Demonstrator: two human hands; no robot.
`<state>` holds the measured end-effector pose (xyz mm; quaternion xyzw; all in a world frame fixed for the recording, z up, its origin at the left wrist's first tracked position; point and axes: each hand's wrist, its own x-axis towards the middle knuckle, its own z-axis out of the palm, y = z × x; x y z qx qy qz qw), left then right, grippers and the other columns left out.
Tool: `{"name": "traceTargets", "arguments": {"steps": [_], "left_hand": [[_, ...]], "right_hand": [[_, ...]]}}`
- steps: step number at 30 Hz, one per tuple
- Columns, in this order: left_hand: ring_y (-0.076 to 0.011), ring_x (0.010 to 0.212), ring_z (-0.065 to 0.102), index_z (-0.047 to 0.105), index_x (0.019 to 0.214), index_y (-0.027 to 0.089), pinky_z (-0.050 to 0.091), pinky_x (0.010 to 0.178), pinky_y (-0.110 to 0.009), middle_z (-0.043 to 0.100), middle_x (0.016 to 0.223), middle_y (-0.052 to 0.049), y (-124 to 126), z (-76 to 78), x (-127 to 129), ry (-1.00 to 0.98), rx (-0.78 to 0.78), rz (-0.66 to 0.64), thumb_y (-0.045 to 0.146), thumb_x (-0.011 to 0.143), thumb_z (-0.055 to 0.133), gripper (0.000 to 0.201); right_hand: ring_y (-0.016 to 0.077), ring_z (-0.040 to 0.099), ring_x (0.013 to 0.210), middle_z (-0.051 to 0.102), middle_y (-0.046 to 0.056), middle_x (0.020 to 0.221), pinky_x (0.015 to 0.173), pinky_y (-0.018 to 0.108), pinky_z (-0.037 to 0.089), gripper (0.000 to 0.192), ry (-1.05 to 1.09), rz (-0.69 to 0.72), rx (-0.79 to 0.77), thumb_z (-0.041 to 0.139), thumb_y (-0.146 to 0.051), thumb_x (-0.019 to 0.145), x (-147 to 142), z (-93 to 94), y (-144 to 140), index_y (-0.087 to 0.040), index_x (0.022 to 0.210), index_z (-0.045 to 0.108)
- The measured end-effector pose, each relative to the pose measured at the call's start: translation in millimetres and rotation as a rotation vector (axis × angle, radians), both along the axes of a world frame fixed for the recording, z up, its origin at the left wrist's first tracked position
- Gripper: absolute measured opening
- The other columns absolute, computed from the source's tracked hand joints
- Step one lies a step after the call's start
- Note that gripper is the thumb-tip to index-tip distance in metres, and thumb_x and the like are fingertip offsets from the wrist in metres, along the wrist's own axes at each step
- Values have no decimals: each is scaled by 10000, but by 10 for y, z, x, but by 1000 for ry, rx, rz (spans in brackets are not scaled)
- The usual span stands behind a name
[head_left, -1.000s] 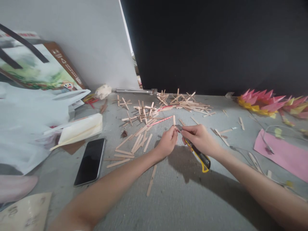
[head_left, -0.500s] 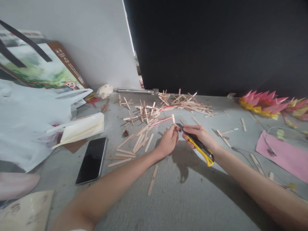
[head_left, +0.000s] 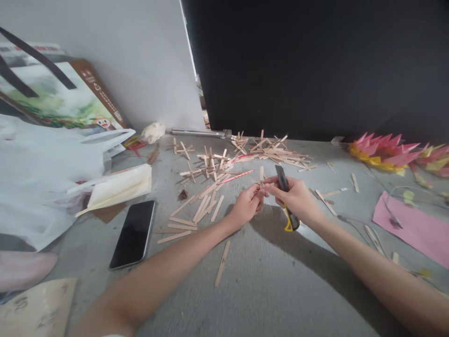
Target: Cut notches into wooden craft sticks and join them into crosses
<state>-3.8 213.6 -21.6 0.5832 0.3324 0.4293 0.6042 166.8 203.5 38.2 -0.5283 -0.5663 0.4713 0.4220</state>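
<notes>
Nearest the person there's a lone stick (head_left: 222, 263) at 7 o'clock from the hands, then a phone (head_left: 133, 235), screen dark, between 8 and 9. Pink paper (head_left: 412, 229) lies between 3 and 4, loose sticks (head_left: 217, 208) at 9. Left hand (head_left: 247, 205) is pinching an upright stick (head_left: 261, 173), tip poking up between the two hands. Right hand (head_left: 295, 198) has a cutter (head_left: 281, 178) gripped, yellow end down, fingertips right by that stick; can't tell if they're pinching it too. Farther off, stick crosses (head_left: 211, 164) at 10, spiky paper (head_left: 382, 150) at 2, a stick heap (head_left: 277, 153) at 12, black panel (head_left: 315, 70) behind
</notes>
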Motion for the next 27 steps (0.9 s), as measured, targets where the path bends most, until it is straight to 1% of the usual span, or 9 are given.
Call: {"name": "traceTargets", "arguments": {"steps": [4, 7, 9, 11, 13, 15, 20, 23, 27], "left_hand": [[-87, 494, 401, 517, 886, 191, 341, 512, -222, 440, 586, 72, -26, -36, -12, 127, 121, -54, 628, 1040, 467, 467], [-92, 503, 400, 539, 915, 183, 335, 520, -227, 441, 591, 69, -35, -42, -25, 186, 152, -58, 584, 1065, 436, 440], [-95, 504, 401, 544, 932, 182, 335, 525, -229, 434, 587, 71, -32, -44, -32, 194, 160, -71, 575, 1070, 430, 432], [-98, 506, 408, 539, 939, 184, 340, 530, -230, 432, 589, 71, -23, -51, -35, 184, 163, -84, 584, 1070, 428, 435], [-99, 505, 411, 529, 934, 188, 344, 532, -231, 431, 591, 70, -14, -61, -34, 162, 155, -90, 601, 1065, 427, 446], [-99, 500, 402, 523, 923, 191, 331, 523, -229, 419, 585, 73, -8, -66, -32, 145, 145, -96, 615, 1060, 430, 456], [-98, 494, 386, 524, 907, 193, 329, 525, -229, 408, 569, 76, -25, -31, -28, 142, 107, -90, 638, 1048, 450, 473], [-91, 486, 356, 529, 913, 189, 325, 520, -228, 400, 567, 80, -40, -11, -21, 101, 66, -102, 658, 1039, 458, 490], [-86, 478, 329, 530, 914, 188, 298, 502, -224, 372, 565, 88, -48, -10, -10, 59, 26, -104, 683, 1017, 486, 507]], "right_hand": [[112, 454, 542, 605, 2, 635, 514, 259, 353, 460, -100, -3, 57, 824, -593, 779, 4, -65, 8, -155, 846, 699], [125, 483, 561, 630, 22, 640, 540, 270, 371, 453, -119, 12, 97, 802, -599, 805, 13, -66, 11, -165, 753, 683], [125, 473, 546, 617, 22, 621, 533, 272, 366, 471, -131, 22, 111, 773, -615, 832, 19, -53, 12, -169, 717, 676], [117, 441, 514, 564, 2, 566, 515, 269, 350, 496, -137, 23, 104, 736, -634, 859, 25, -44, 13, -175, 690, 657], [109, 403, 483, 502, -22, 515, 492, 262, 331, 515, -129, 12, 82, 699, -653, 878, 29, -46, 15, -182, 683, 633], [105, 389, 469, 476, -34, 497, 477, 254, 323, 516, -116, -4, 64, 687, -663, 878, 28, -52, 15, -186, 694, 614], [102, 395, 453, 470, -40, 488, 457, 244, 320, 503, -74, -60, 69, 681, -663, 866, 20, -36, 21, -185, 730, 602], [98, 394, 443, 453, -55, 501, 439, 237, 306, 489, -15, -101, 70, 708, -659, 843, 33, -21, 39, -188, 771, 593], [96, 402, 444, 455, -59, 519, 433, 231, 307, 489, 8, -107, 66, 716, -660, 849, 53, -42, 53, -187, 807, 601]]}}
